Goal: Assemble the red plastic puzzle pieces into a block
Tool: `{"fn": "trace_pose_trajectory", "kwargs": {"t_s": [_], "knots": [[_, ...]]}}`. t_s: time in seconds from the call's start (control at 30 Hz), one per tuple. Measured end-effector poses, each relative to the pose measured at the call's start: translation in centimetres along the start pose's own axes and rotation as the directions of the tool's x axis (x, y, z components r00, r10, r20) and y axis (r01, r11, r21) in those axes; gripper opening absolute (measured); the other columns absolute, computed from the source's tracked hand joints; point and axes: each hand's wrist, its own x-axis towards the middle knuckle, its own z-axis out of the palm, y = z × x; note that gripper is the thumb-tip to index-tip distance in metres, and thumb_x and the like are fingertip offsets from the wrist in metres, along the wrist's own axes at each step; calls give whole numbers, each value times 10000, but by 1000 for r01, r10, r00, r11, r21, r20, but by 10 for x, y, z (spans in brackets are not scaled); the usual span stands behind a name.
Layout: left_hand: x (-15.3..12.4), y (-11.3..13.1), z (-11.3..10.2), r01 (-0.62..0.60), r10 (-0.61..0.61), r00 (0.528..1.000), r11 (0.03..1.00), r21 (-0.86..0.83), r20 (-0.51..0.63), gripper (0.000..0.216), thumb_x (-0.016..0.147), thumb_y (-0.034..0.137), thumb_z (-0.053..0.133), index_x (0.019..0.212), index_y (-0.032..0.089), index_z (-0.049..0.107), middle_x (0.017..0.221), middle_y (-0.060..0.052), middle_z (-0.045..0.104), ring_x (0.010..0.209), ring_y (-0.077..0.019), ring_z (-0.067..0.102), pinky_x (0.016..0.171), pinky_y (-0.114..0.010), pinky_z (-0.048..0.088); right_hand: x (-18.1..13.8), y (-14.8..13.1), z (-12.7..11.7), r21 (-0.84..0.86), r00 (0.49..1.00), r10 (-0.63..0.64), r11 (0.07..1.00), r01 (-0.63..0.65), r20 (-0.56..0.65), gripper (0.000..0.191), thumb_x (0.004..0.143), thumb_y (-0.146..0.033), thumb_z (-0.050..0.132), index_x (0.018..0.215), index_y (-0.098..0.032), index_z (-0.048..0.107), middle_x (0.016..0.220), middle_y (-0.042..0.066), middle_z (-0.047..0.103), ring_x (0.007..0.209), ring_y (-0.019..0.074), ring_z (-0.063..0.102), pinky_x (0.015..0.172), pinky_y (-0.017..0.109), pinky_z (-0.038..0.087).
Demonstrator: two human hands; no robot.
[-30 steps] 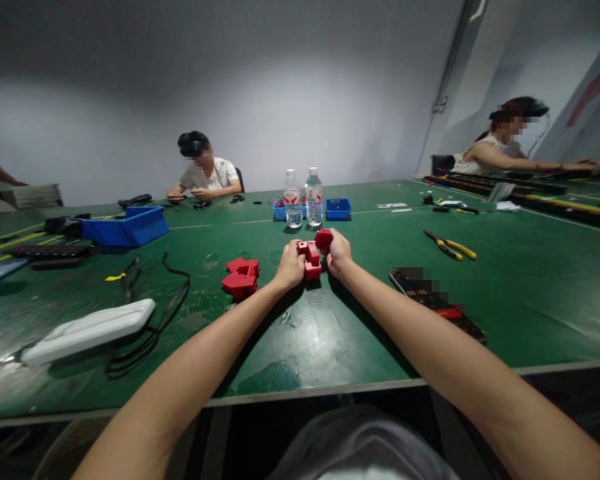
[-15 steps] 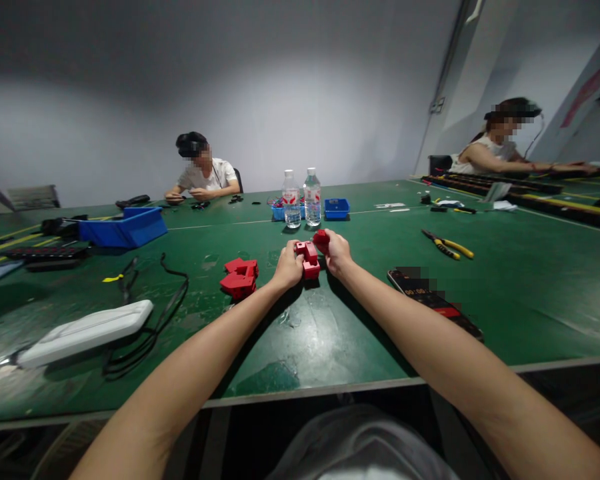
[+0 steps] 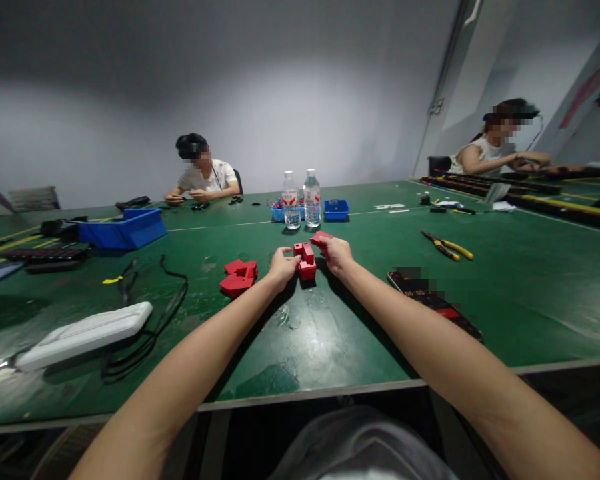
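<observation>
Right hand (image 3: 339, 255) pinching a red piece (image 3: 321, 237), left hand (image 3: 282, 268) at a red block (image 3: 306, 262)

Nearest, grey clothing (image 3: 360, 443) shows below the edge of a green bench (image 3: 340, 353), and both bare forearms reach forward over it. A white device (image 3: 87, 337) lies towards the left, with a black cable (image 3: 185, 288) looping beside it. On the right, outside the right forearm, a dark phone (image 3: 425, 293) lies at a slant.

Further in, a cluster of angular red parts (image 3: 239, 278) sits left of the left hand. The red block is between the hands, low over the bench; whether it rests there is unclear. The left hand's grip is loose, forefinger and thumb parted, thumb at the block's left side; its other fingers are hidden, so I cannot tell whether it has hold. The right hand's grip is closed, thumb and fingers on the red piece, which is raised beyond the block.

Yellow-handled pliers (image 3: 447, 247) lie to the right, jaws parted. Farther off are a large blue bin (image 3: 123, 230) on the left and two water bottles (image 3: 301, 203) standing near a small blue tray (image 3: 337, 211). At the far side, a co-worker (image 3: 210, 179) sits, hands over the bench; another co-worker (image 3: 483, 157) is at right.
</observation>
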Motion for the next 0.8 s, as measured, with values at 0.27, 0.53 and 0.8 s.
{"fn": "trace_pose_trajectory", "kwargs": {"t_s": [0.27,0.53,0.8], "knots": [[3,-1,1,8,-7,999,999,-37,44,419,837,64,613,1228,80,463,757,-41,669,656,-120,650,679,-242,510,-5,-3,-3,-59,999,45,997,-46,-22,184,704,19,605,745,-157,571,603,-30,633,525,96,605,496,191,522],[-3,1,4,-43,45,998,998,-49,47,394,831,-1,528,1206,108,481,733,-12,647,563,-96,607,602,-222,499,-5,-9,-1,-56,997,50,997,-53,-55,101,851,-129,583,784,-183,531,647,-23,605,530,86,587,427,165,521],[0,-4,5,-107,109,993,993,-48,35,409,813,8,534,1196,142,479,838,-28,649,639,-95,623,610,-209,514,-8,-14,0,-51,995,91,994,-94,-50,143,829,-122,461,712,-170,528,532,-31,571,476,103,561,428,200,501]]}}
